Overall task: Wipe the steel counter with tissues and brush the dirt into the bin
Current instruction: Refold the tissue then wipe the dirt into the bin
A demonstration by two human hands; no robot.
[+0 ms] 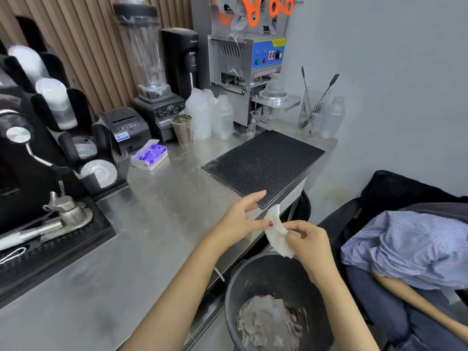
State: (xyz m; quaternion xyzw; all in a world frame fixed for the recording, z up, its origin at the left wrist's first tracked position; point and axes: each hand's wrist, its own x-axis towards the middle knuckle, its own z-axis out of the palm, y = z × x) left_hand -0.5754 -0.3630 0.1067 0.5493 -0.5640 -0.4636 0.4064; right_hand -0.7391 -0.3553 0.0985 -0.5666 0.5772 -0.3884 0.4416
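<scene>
Just past the front edge of the brushed steel counter (152, 224), right of centre in the frame, a crumpled white paper tissue (277, 236) hangs over the round dark plastic bin (229, 295). The left hand (240, 219) pinches its upper edge with its other fingers spread. The right hand (310, 240) pinches the lower part with curled fingers. The tissue looks light, limp and possibly damp, so it would likely tear if pulled apart; bunching it in one hand seems the safer hold.

White tissue (278, 233), black bin (255, 279), blue-striped shirt (405, 247)
</scene>
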